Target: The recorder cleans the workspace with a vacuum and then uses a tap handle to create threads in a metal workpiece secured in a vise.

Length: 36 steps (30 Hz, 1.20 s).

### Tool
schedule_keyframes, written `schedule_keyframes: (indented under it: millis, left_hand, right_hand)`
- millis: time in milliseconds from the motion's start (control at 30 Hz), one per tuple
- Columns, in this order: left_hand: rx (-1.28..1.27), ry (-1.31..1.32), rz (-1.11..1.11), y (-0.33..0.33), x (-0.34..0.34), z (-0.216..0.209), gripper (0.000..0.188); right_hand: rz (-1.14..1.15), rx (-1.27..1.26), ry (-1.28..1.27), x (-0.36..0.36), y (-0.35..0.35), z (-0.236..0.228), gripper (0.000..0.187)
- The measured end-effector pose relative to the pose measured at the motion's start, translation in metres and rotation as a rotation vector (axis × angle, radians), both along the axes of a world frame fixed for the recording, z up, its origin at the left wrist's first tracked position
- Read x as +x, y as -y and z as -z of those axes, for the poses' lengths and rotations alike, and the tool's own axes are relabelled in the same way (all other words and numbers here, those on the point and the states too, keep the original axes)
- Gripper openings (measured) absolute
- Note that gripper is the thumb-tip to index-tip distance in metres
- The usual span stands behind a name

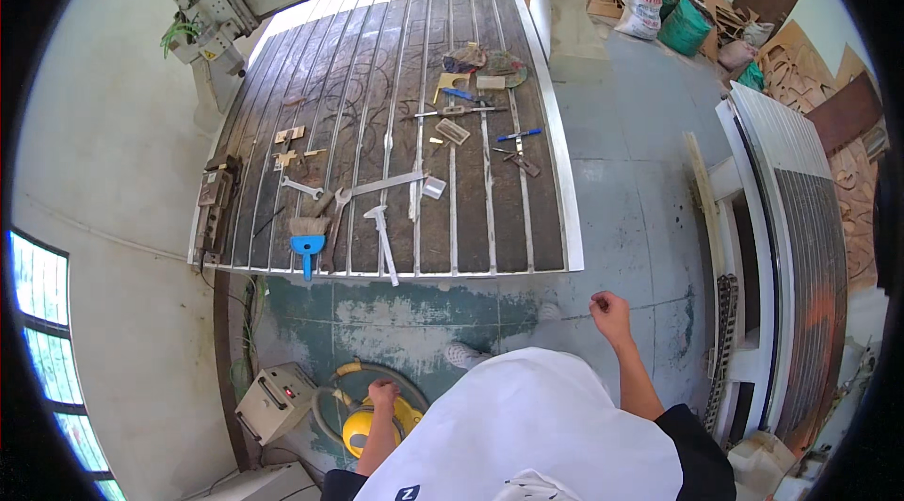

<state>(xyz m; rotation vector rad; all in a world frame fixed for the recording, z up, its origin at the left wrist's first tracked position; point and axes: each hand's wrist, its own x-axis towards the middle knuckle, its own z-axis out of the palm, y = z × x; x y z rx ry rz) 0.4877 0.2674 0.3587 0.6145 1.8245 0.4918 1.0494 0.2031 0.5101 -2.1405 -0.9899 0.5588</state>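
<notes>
Silver vernier caliper (384, 242) overhangs the desk (567, 209); best grasped midway. Left hand (383, 394) and right hand (611, 315) curl loosely, any grip unclear.

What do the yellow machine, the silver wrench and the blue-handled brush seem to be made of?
Yellow machine: probably hard plastic, going by its smooth, evenly coloured, rounded shell.
Silver wrench: metal, likely steel, with a pale grey sheen.
Blue-handled brush: handle probably plastic, being one uniform bright blue; tan bristles, natural or synthetic, I cannot tell.
</notes>
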Motion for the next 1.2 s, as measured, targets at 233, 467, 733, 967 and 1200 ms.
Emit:
schedule_keyframes:
  millis: [233,467,733,967,1200]
  left_hand:
    - [0.018,-0.185,0.045,0.005,0.131,-0.008,0.012]
    - [0.293,-0.665,0.270,0.006,0.314,-0.027,0.021]
    - [0.496,-0.558,0.230,-0.021,0.456,-0.095,0.019]
    - [0.592,-0.544,0.060,-0.071,0.514,-0.096,0.020]
    - [0.596,-0.494,-0.093,-0.143,0.567,-0.094,0.014]
  right_hand:
    - [-0.006,0.065,-0.087,0.124,0.035,0.016,0.016]
    - [-0.037,-0.027,0.056,0.302,0.096,0.032,0.016]
    - [-0.050,-0.165,0.035,0.413,0.022,0.009,0.019]
    - [-0.468,-0.030,-0.024,0.393,-0.113,-0.010,0.021]
    - [-0.814,-0.092,0.103,0.409,-0.225,0.008,0.023]
